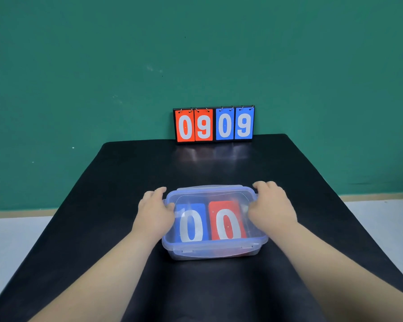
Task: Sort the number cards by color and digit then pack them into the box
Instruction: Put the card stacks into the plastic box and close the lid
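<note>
A clear plastic box point(213, 248) with a blue-rimmed lid on top sits on the black table in front of me. Through the lid I see a blue card stack point(191, 220) on the left and a red card stack point(226, 219) on the right, each showing a white 0. My left hand point(155, 209) grips the box's left side, thumb on the lid. My right hand point(271, 205) grips the right side, thumb on the lid edge and fingers curled over the far right corner.
A flip scoreboard point(214, 124) stands at the table's far edge against the green wall, showing red 0 9 and blue 0 9. The black table point(126, 173) extends around the box. A pale floor lies on both sides.
</note>
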